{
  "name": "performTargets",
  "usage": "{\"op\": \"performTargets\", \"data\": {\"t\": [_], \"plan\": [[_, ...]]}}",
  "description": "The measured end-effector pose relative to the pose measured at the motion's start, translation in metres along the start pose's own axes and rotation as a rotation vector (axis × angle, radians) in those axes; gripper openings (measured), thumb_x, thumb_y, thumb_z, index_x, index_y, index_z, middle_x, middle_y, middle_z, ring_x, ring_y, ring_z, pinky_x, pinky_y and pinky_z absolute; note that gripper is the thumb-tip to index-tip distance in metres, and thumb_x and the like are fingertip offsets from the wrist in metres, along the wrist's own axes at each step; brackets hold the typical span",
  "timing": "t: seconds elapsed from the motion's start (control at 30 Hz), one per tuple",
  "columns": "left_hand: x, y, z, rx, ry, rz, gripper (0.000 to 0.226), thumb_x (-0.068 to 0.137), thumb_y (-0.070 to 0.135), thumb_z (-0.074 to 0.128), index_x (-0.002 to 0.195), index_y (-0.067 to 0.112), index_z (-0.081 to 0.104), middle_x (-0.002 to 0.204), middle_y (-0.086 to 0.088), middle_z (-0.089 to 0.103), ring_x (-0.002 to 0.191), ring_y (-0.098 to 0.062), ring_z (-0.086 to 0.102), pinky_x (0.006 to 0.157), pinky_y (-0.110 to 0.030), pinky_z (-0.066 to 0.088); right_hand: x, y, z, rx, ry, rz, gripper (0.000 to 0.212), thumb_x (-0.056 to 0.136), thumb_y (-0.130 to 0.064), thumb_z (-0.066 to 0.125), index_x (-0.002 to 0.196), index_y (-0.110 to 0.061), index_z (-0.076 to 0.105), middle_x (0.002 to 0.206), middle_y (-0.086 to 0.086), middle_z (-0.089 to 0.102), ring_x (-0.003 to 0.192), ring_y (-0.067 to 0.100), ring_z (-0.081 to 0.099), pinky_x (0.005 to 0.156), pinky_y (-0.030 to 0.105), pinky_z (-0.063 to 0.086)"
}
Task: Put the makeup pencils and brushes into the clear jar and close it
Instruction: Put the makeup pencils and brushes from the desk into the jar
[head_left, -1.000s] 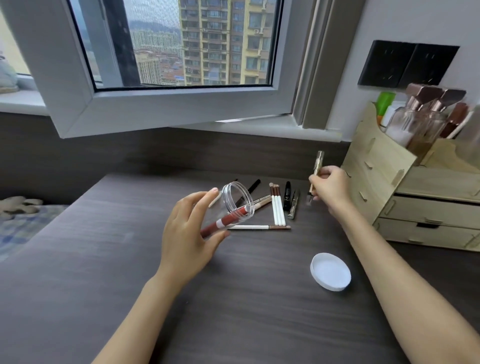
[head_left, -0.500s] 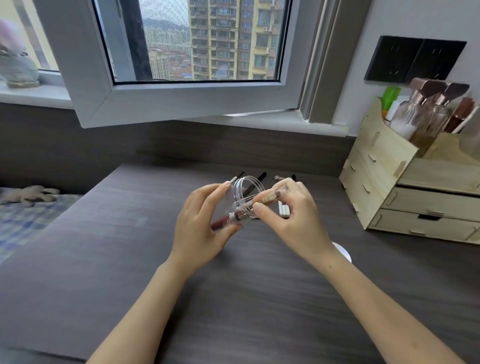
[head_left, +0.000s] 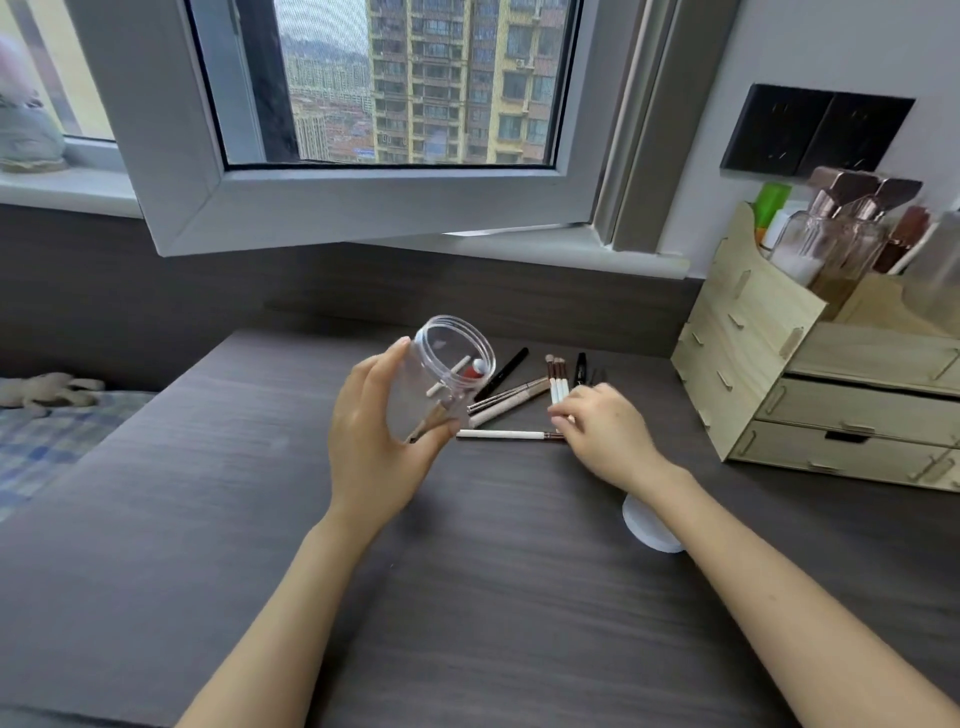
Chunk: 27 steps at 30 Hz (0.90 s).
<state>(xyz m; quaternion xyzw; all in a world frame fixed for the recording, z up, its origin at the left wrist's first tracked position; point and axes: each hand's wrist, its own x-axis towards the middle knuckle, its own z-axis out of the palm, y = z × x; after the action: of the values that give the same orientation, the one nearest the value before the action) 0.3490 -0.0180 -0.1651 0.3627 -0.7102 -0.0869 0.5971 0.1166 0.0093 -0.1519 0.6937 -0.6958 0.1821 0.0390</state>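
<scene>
My left hand (head_left: 376, 441) holds the clear jar (head_left: 444, 374) tilted above the desk, its open mouth facing up and right. Inside the jar lie a red pencil and a brown-tipped one. My right hand (head_left: 602, 434) rests low on the desk over the white brushes (head_left: 557, 382), fingertips touching a white handle; whether it grips one I cannot tell. A white pencil (head_left: 506, 434) lies flat between both hands. A beige tube (head_left: 511, 401) and a black pencil (head_left: 503, 373) lie behind it. The white lid (head_left: 652, 530) sits partly hidden under my right forearm.
A wooden drawer organiser (head_left: 810, 374) with bottles on top stands at the right. An open window sash (head_left: 332, 208) hangs over the desk's back edge. A black mascara tube (head_left: 580, 368) lies by the brushes. A bed with a plaid sheet (head_left: 41, 436) is at left.
My right hand dropped the gold pencil into the jar, then moved right and down to the brushes on the desk. My left hand lifted the jar slightly.
</scene>
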Motion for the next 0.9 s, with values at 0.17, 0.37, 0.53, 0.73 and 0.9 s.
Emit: {"op": "performTargets", "data": {"t": [0.17, 0.37, 0.53, 0.73, 0.9], "plan": [[0.002, -0.006, -0.005, -0.078, 0.063, -0.099, 0.08, 0.064, 0.023, 0.082, 0.134, 0.017, 0.044, 0.123, 0.004, 0.053, 0.113, -0.015, 0.053, 0.098, -0.03, 0.043, 0.013, -0.007, 0.024, -0.421, -0.032, -0.201, 0.013, 0.053, -0.023, 0.086, 0.055, -0.019, 0.074, 0.058, -0.001, 0.065, 0.061, 0.025, 0.061, 0.049, 0.028, 0.046], [0.004, -0.006, -0.007, -0.111, 0.094, -0.155, 0.082, 0.064, 0.023, 0.082, 0.135, 0.009, 0.044, 0.126, 0.002, 0.052, 0.116, -0.011, 0.051, 0.101, -0.03, 0.042, 0.01, -0.005, 0.03, -0.418, 0.063, -0.232, 0.02, 0.052, -0.01, 0.083, 0.052, -0.016, 0.064, 0.054, 0.0, 0.06, 0.057, 0.024, 0.059, 0.047, 0.026, 0.042], [0.004, -0.006, -0.006, -0.046, 0.069, -0.108, 0.08, 0.063, 0.021, 0.083, 0.133, 0.018, 0.045, 0.123, 0.006, 0.052, 0.113, -0.012, 0.051, 0.098, -0.021, 0.039, -0.007, -0.006, 0.0, 0.166, 0.15, 0.093, 0.013, 0.094, -0.017, 0.048, 0.094, -0.012, 0.06, 0.077, 0.002, 0.066, 0.073, 0.027, 0.059, 0.061, 0.035, 0.039], [-0.001, 0.0, -0.002, 0.096, -0.056, 0.102, 0.076, 0.061, 0.018, 0.083, 0.129, 0.014, 0.049, 0.12, -0.009, 0.059, 0.11, -0.019, 0.051, 0.098, -0.005, 0.027, -0.04, -0.013, -0.058, 0.351, 0.357, -0.063, 0.014, 0.092, -0.026, 0.053, 0.091, -0.022, 0.066, 0.068, -0.01, 0.057, 0.067, 0.014, 0.048, 0.06, 0.027, 0.037], [-0.009, 0.006, 0.005, 0.096, -0.191, 0.216, 0.072, 0.066, 0.026, 0.079, 0.129, 0.02, 0.047, 0.124, 0.001, 0.054, 0.111, -0.019, 0.051, 0.096, -0.016, 0.034, -0.051, -0.039, -0.063, 0.173, 0.334, -0.327, 0.033, 0.075, 0.009, 0.052, 0.095, -0.009, 0.072, 0.078, 0.006, 0.065, 0.076, 0.018, 0.047, 0.071, 0.016, 0.037]]}}
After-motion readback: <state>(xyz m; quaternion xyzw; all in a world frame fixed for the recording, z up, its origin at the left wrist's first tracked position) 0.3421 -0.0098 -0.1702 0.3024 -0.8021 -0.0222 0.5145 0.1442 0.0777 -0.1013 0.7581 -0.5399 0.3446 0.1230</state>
